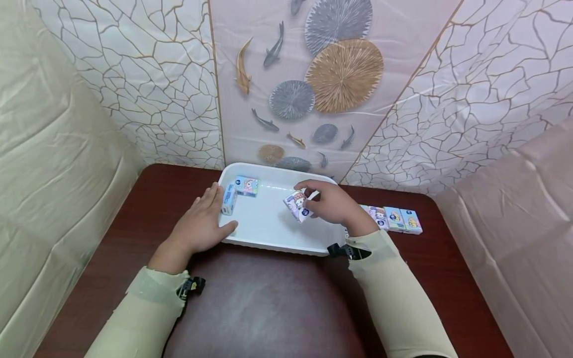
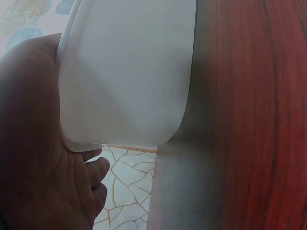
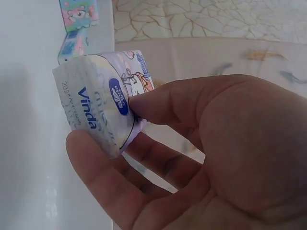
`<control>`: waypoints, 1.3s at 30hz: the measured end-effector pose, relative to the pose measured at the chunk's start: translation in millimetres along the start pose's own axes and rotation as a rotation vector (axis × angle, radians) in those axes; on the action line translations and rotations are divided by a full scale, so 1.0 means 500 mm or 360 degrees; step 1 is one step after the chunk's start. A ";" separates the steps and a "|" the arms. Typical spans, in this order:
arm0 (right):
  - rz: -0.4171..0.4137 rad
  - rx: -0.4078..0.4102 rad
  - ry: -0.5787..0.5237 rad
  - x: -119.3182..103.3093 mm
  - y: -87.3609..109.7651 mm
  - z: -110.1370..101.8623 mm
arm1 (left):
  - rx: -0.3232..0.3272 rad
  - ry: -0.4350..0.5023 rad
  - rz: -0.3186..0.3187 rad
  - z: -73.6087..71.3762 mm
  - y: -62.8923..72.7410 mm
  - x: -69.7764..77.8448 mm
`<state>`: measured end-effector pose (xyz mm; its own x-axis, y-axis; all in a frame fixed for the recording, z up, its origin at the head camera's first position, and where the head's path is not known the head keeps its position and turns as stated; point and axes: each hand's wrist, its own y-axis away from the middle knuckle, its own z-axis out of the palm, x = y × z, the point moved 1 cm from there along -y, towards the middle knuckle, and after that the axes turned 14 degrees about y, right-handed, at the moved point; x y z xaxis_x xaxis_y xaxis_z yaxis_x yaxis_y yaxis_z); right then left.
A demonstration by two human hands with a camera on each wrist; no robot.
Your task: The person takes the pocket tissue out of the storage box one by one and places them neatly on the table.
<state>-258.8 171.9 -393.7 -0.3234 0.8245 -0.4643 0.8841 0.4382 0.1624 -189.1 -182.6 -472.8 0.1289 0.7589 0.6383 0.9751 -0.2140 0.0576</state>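
Note:
My right hand [image 1: 329, 203] pinches a small tissue pack [image 1: 297, 205] above the white tray [image 1: 268, 241]. In the right wrist view the pack [image 3: 91, 103] shows "Vinda" on its end, gripped between thumb and fingers. My left hand [image 1: 199, 223] rests on the tray's left rim, fingers extended and thumb apart. Two tissue packs are in the tray's left part: a blue one [image 1: 229, 200] by the left wall and another [image 1: 247, 185] by the back wall. In the left wrist view the hand [image 2: 33, 129] lies along the tray's outer side [image 2: 129, 72].
A row of several tissue packs [image 1: 396, 219] lies on the dark red table [image 1: 440, 263], right of the tray and partly behind my right forearm. A patterned cloth wall [image 1: 179, 99] stands behind the table. Pale cloth [image 1: 40, 149] hangs at both sides.

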 end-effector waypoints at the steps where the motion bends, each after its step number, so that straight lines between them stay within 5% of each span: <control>1: 0.0013 0.0013 0.0007 0.004 0.007 -0.001 | 0.0001 0.0001 0.0000 0.000 0.000 0.000; 31: 0.0299 0.0198 -0.0433 0.156 0.201 -0.031 | 0.0013 0.0018 0.0029 0.002 0.002 -0.002; 39: 0.0343 0.0273 -0.0394 0.192 0.234 -0.034 | 0.0004 0.0022 0.0039 -0.001 0.002 -0.001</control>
<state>-192.0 308.6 -404.6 -0.0508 0.7707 -0.6352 0.9735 0.1802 0.1407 -188.4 -183.3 -472.8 0.1502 0.7448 0.6502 0.9721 -0.2310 0.0401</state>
